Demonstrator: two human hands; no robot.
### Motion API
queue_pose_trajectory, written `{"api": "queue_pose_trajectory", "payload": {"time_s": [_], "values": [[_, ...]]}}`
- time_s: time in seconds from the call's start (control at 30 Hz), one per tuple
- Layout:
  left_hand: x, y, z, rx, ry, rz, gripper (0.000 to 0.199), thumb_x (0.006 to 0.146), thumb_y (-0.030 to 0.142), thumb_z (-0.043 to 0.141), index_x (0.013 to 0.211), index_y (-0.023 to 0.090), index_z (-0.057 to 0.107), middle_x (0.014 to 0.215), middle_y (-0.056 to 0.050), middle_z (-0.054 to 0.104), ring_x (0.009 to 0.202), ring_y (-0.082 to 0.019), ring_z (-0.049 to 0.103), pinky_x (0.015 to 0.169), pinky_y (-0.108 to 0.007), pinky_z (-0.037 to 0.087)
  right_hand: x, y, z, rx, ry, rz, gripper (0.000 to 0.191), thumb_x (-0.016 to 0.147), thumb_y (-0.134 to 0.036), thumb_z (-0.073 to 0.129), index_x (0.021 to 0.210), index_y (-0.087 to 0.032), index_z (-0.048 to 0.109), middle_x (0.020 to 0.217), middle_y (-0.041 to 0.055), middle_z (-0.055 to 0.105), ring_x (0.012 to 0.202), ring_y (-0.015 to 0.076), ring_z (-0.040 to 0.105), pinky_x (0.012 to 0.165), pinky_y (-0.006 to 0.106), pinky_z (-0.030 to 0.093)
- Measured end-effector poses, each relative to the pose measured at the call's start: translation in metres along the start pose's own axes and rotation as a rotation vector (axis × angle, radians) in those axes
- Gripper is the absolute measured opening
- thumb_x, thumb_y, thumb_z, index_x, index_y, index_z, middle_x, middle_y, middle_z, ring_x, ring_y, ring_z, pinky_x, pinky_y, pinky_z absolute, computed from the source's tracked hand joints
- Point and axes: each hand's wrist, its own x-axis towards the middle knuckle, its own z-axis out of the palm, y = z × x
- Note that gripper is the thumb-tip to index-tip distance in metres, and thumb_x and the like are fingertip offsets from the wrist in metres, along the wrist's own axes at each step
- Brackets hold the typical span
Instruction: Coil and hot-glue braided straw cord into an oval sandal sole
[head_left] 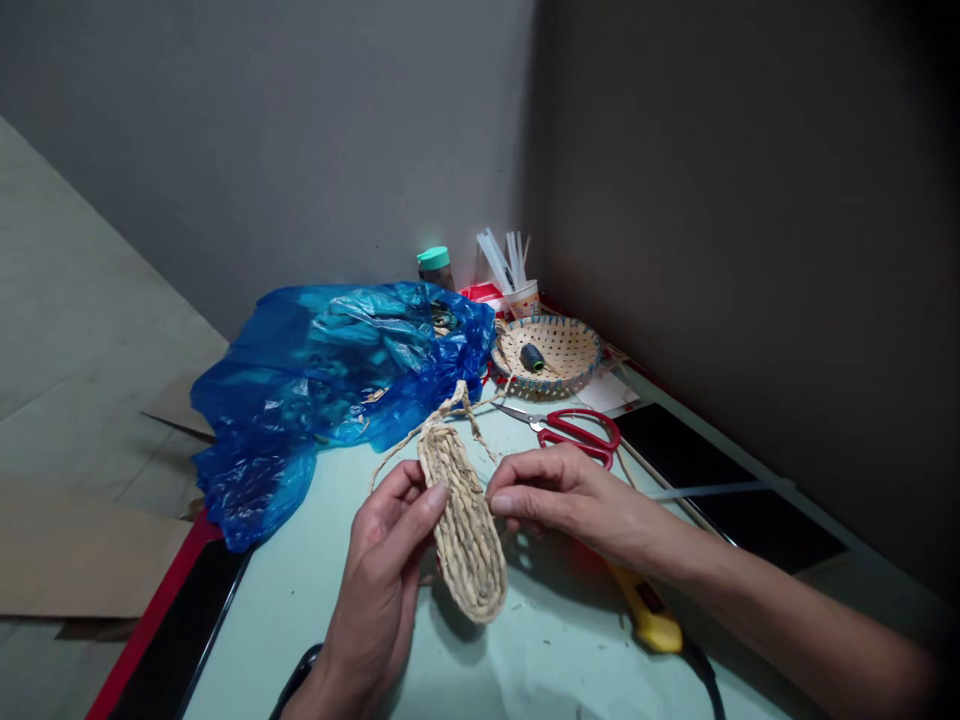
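My left hand point(394, 555) grips a long oval of coiled straw braid point(466, 520), thumb on top and fingers behind it. The oval is tilted above the table, its rounded end towards me. From its far end trail loose strands of the same straw braid point(454, 395). At the oval's right edge, my right hand point(544, 490) is closed in a pinch between thumb and forefinger. Whatever sits in that pinch is hidden. Red-handled scissors point(574, 430) lie just beyond my right hand. Partly under my right forearm is a yellow corded tool point(654, 615), its front end hidden.
A blue plastic bag point(337, 370) covers the table's far left. Behind stand a shallow woven basket point(581, 345) holding a dark thread spool point(532, 358), a paper cup point(525, 300) of translucent sticks, and a teal-lidded bottle point(435, 262). A grey wall point(300, 150) closes off the back.
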Motion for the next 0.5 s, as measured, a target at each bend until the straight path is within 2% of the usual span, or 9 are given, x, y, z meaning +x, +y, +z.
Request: {"api": "queue_pose_trajectory", "payload": {"time_s": [0.2, 0.27, 0.33, 0.4, 0.5], "values": [[0.004, -0.001, 0.000, -0.080, -0.015, -0.061, 0.034, 0.087, 0.028, 0.070, 0.120, 0.019, 0.069, 0.111, -0.008, 0.074, 0.097, -0.024, 0.069, 0.086, -0.032, 0.052, -0.002, -0.003, -0.006, 0.043, 0.189, -0.075, 0.029, 0.088, -0.043, 0.071, 0.079, -0.016, 0.066, 0.066, -0.0032, 0.048, 0.057, 0.0086, 0.036, 0.051, 0.022, 0.025], [0.005, -0.001, 0.000, -0.079, -0.009, -0.048, 0.034, 0.089, 0.029, 0.068, 0.122, 0.018, 0.069, 0.113, -0.009, 0.074, 0.099, -0.024, 0.069, 0.087, -0.033, 0.052, -0.003, -0.006, -0.011, 0.071, 0.272, -0.122, 0.031, 0.091, -0.046, 0.068, 0.081, -0.018, 0.063, 0.067, -0.0038, 0.046, 0.057, 0.0081, 0.035, 0.052, 0.022, 0.027], [0.007, -0.001, 0.000, -0.088, -0.001, -0.034, 0.034, 0.090, 0.028, 0.067, 0.122, 0.017, 0.068, 0.115, -0.009, 0.074, 0.101, -0.025, 0.069, 0.087, -0.033, 0.052, -0.002, -0.007, -0.014, 0.072, 0.328, -0.157, 0.028, 0.093, -0.045, 0.067, 0.084, -0.019, 0.062, 0.072, -0.0035, 0.049, 0.062, 0.0084, 0.041, 0.057, 0.021, 0.033], [0.008, -0.001, 0.000, -0.112, -0.003, -0.024, 0.035, 0.090, 0.028, 0.067, 0.123, 0.017, 0.068, 0.115, -0.009, 0.074, 0.101, -0.025, 0.069, 0.088, -0.033, 0.053, -0.002, -0.006, -0.014, 0.039, 0.319, -0.155, 0.021, 0.095, -0.042, 0.066, 0.091, -0.021, 0.065, 0.081, -0.0021, 0.055, 0.073, 0.0099, 0.049, 0.067, 0.021, 0.039], [0.006, -0.002, 0.000, -0.113, -0.011, -0.005, 0.036, 0.088, 0.027, 0.070, 0.123, 0.019, 0.068, 0.115, -0.008, 0.074, 0.104, -0.025, 0.068, 0.089, -0.033, 0.053, -0.002, -0.006, -0.009, -0.064, 0.167, -0.105, 0.020, 0.096, -0.040, 0.064, 0.105, -0.023, 0.069, 0.098, 0.0010, 0.065, 0.092, 0.0150, 0.058, 0.081, 0.024, 0.044]]}}
